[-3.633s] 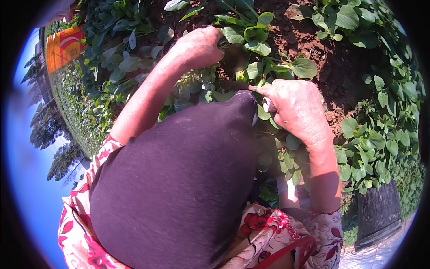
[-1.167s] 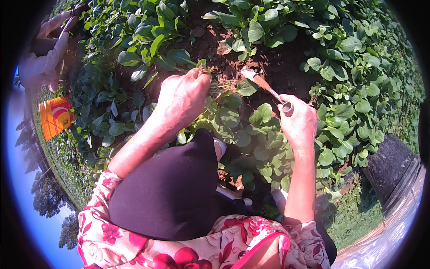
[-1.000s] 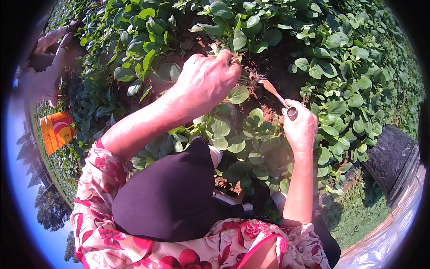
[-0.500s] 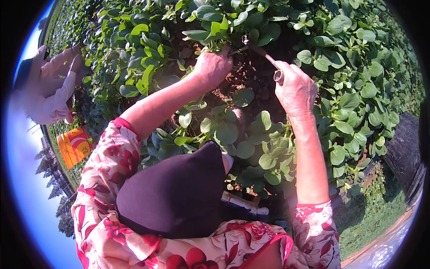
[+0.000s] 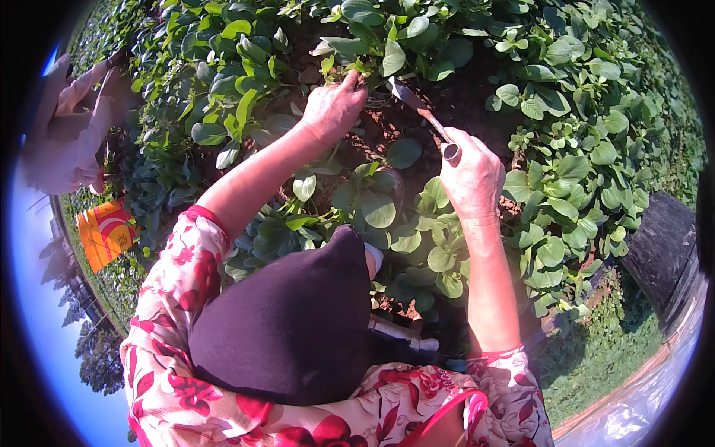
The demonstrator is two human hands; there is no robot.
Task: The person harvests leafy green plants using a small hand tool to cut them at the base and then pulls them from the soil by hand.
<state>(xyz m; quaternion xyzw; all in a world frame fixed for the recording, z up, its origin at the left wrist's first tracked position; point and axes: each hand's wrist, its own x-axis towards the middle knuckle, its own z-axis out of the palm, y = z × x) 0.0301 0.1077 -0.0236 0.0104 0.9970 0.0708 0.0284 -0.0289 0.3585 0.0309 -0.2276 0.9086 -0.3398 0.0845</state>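
Leafy greens [image 5: 551, 250] flank soil [image 5: 381, 132]; our right hand [image 5: 477, 176] clasps a trowel [image 5: 427, 115], freeing its blade [image 5: 402, 92]; our left hand's [image 5: 333, 110] grip we cannot tell.

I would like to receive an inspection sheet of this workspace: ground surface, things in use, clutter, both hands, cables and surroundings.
Surface: reddish-brown soil, between leafy green plants.
Things in use: hand tool with a metal blade, pointing toward the left hand's side.
Clutter: orange-yellow bag at left; black container-like object at right.
Left hand: fingers drawn together beside leaves; whatever they pinch is unclear.
Right hand: closed around the tool's handle.
Cables: nothing seen near the hands.
Surroundings: another person, upper left; trees, left; shiny sheeting, lower right.
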